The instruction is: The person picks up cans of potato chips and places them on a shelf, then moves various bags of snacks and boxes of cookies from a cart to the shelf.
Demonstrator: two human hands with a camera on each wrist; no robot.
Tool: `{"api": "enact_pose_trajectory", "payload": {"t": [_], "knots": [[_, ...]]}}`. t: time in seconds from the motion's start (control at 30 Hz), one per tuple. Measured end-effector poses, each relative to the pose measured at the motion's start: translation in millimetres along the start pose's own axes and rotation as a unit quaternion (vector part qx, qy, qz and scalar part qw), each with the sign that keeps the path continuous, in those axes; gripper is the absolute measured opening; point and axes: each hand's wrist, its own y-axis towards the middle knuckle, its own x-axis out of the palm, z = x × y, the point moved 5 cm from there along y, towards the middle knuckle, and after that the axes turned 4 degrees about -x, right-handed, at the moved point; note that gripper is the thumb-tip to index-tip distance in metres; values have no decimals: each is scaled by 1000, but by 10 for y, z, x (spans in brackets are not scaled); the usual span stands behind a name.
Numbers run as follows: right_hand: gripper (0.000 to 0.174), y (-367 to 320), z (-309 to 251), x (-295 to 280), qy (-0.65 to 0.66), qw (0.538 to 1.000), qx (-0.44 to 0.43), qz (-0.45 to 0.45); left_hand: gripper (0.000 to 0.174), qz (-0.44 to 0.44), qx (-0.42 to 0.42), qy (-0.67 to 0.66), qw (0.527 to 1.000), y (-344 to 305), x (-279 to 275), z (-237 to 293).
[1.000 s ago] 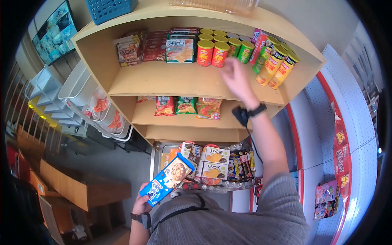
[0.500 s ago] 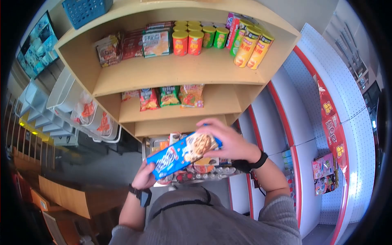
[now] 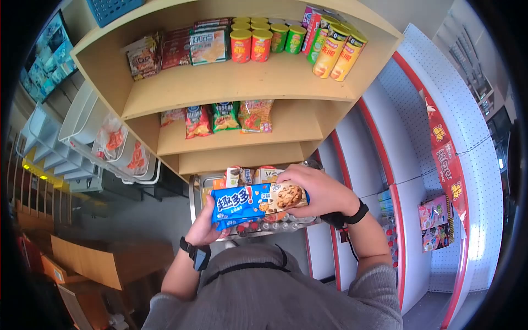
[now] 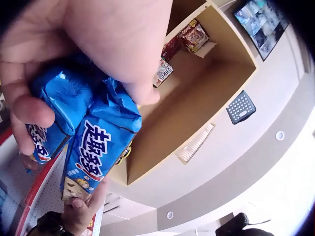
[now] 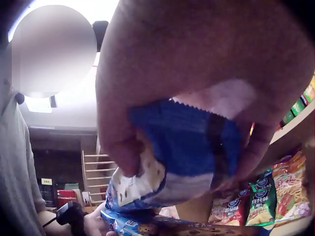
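A blue cookie packet (image 3: 258, 201) lies nearly level in front of the torso, its printed face up. Its left end is gripped by my left hand (image 3: 203, 224), while my right hand (image 3: 319, 192) holds the cookie-picture end. In the left wrist view a blue packet (image 4: 93, 152) and a second blue packet (image 4: 43, 145) sit side by side, with the fingers (image 4: 34, 110) curled round their ends. The right wrist view has the right hand (image 5: 197, 59) over a blue wrapper end (image 5: 187, 137), fingers on both sides.
Wooden shelves (image 3: 231, 85) ahead carry biscuit packs (image 3: 209, 47), canisters (image 3: 241, 45) and chip bags (image 3: 198, 121). Behind the packets stands a metal tray (image 3: 195, 203) with boxes and bottles. White shelving (image 3: 368, 154) is on the right, plastic bins (image 3: 82, 121) on the left.
My right hand has come down from the upper shelf to the packet's right end. The packet, earlier slanted in my left hand alone, has turned nearly level between both hands.
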Motion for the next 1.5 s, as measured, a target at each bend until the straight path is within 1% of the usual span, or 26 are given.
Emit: {"api": "enact_pose_trajectory", "payload": {"t": [0.03,0.07,0.1,0.13,0.17,0.23,0.27,0.3,0.33,0.37,0.43,0.47,0.53,0.57,0.63,0.67,0.7,0.77,0.9,1.13,1.23,1.3,1.37,1.4,1.47,1.5], "knots": [[63,20,-1,-5,2,1000,-12,17,92,-3,3,4,1000,-6,1,11],[63,32,46,-12,-1,1000,-13,20,91,-16,0,-36,999,-21,14,18],[59,24,137,-66,27,998,0,63,91,-28,-4,-76,997,-34,38,26],[55,12,226,-123,57,993,14,105,80,-34,26,-92,995,-69,75,76],[55,26,291,-162,56,993,14,105,80,-35,27,-92,995,-89,28,54],[46,38,488,-477,26,954,75,288,62,36,74,-76,994,-181,-198,52],[43,71,564,-609,-29,932,119,340,50,40,88,-75,992,-238,-246,67],[40,107,643,-748,-83,902,162,391,50,40,91,-75,992,-293,-278,70],[39,177,779,-884,-136,882,141,427,48,52,95,-79,991,-349,-321,68],[39,280,975,-1002,-137,883,139,427,47,64,100,-84,989,-392,-353,56],[43,435,1333,-1208,-228,838,204,451,46,77,107,-95,987,-472,-434,-7],[43,563,1448,-1247,-227,839,200,452,46,86,114,-105,984,-497,-526,-64],[51,779,1679,-1274,-248,807,282,455,46,101,131,-115,979,-575,-596,-107],[51,859,1783,-1229,-248,808,278,456,46,101,136,-114,979,-619,-634,-128],[55,1043,1886,-1137,-266,826,274,414,45,117,151,-134,972,-706,-697,-135],[59,1085,1973,-1108,-249,832,302,394,44,129,156,-143,969,-766,-736,-147],[59,1101,2052,-1084,-249,833,301,392,44,130,157,-145,968,-818,-702,-119],[59,1180,2115,-1027,-278,845,198,412,43,128,175,-133,967,-886,-660,-63],[58,1316,2036,-1003,-237,864,193,400,43,135,187,-155,961,-903,-784,-142],[57,1436,2029,-977,-258,861,186,398,45,125,183,-163,961,-837,-739,-172],[58,1450,2039,-1006,-259,865,188,385,45,150,199,-162,955,-792,-707,-143],[58,1474,2028,-1019,-254,869,189,379,45,123,187,-159,962,-750,-624,-114],[59,1441,2030,-1046,-213,889,198,353,46,125,174,-163,963,-686,-682,-148],[59,1390,2064,-1042,-213,886,203,357,45,123,170,-170,963,-647,-669,-152],[56,1294,1995,-997,-236,873,89,416,45,101,167,-186,963,-578,-724,-188],[56,1218,1913,-969,-237,872,92,418,45,99,165,-184,964,-550,-675,-169]]}}
